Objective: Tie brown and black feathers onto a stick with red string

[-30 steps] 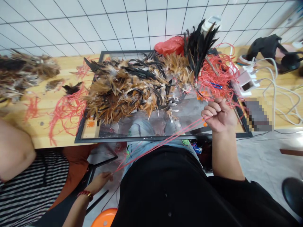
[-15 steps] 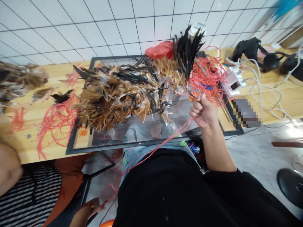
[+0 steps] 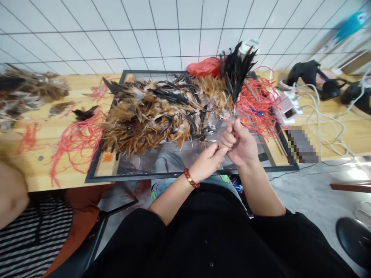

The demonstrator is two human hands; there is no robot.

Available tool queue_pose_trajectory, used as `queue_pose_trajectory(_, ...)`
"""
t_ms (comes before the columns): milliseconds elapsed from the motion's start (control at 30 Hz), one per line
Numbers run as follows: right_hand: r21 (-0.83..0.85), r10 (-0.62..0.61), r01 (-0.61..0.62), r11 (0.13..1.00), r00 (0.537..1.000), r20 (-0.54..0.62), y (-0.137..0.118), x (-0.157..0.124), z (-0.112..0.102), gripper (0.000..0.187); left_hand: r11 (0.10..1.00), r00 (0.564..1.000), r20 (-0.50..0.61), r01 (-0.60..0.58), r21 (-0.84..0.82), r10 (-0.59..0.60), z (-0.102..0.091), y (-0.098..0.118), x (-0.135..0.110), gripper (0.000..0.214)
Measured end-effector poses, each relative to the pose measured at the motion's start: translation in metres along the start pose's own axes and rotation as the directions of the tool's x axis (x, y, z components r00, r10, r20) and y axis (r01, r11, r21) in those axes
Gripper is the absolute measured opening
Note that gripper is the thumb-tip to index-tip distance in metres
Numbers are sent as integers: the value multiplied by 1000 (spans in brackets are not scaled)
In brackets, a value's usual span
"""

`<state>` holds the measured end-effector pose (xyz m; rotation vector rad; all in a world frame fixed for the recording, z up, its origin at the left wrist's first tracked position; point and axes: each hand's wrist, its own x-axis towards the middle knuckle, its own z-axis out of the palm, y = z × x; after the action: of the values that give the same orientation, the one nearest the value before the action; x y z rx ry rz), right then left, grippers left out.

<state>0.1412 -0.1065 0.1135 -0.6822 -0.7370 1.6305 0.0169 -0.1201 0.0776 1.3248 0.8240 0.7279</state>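
Note:
My right hand (image 3: pixel 242 143) is closed in a fist over the front right part of the framed glass panel. A trace of red plastic string (image 3: pixel 236 135) shows between its fingers. My left hand (image 3: pixel 210 160), with a dark red bead bracelet (image 3: pixel 191 179) on the wrist, presses its pinched fingertips against the right fist. What those fingertips hold is hidden. Just beyond the right hand, a bundle of long black feathers (image 3: pixel 237 73) points toward the wall. A large heap of brown and black feathers (image 3: pixel 150 119) covers the panel to the left.
A tangle of red plastic strings (image 3: pixel 257 102) with a blue pen (image 3: pixel 256 112) lies at right. Behind the heap is a red plastic bag (image 3: pixel 204 67). White cables (image 3: pixel 333 127) and a charger (image 3: pixel 285 108) sit further right. Another person's arm (image 3: pixel 13 189) is at far left.
My left hand has come up from low at the left to meet the right. The red strings that trailed between them no longer show. The right fist has shifted slightly left; the view has tilted.

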Motion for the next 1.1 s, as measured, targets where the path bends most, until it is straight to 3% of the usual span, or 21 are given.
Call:
queue_pose_trajectory(133, -63, 30, -36, 997, 995, -91, -13, 5, -15, 38, 996, 997, -25, 79, -41, -80, 2, -11, -3, 40)
queue_pose_trajectory(233, -133, -82, 55, 990, 975, -209, -19, 9, -31, 40, 994, 987, -143, 60, -96, -73, -1, -18, -5, 41)
queue_pose_trajectory(333, -218, -253, 187, 958, 906, -339, -7, 4, -48, 40, 988, 950, -309, 4, -153, -51, -5, -23, -4, 39)
queue_pose_trajectory(400, -251, -220, 130, 959, 899, -377, 12, -5, -54, 37, 989, 922, -388, -35, -141, -22, -8, -26, -3, 37)
queue_pose_trajectory(533, -341, -4, -84, 936, 968, -249, 47, -22, -49, 40, 996, 923, -382, -62, -63, 33, -9, -29, -3, 34)
queue_pose_trajectory(800, -481, 10, -65, 874, 993, -116, 42, -8, -32, 34, 999, 959, -281, -34, 3, 34, -1, -33, -1, 40)
queue_pose_trajectory(900, -467, -63, 9, 884, 993, -101, 41, -6, -35, 35, 990, 972, -227, -27, 138, 58, -11, -26, 0, 36)
queue_pose_trajectory(1000, -524, -175, 108, 845, 981, -79, 42, -8, -41, 35, 956, 935, -304, -95, 279, 182, -29, -12, 3, 25)
queue_pose_trajectory(1067, -570, -143, 97, 816, 989, -36, 41, -10, -43, 36, 954, 915, -318, -173, 246, 248, -37, -2, 7, 24)
queue_pose_trajectory(1100, -569, -91, 67, 819, 996, -14, 40, -12, -43, 38, 965, 936, -264, -191, 177, 234, -40, 1, 9, 26)
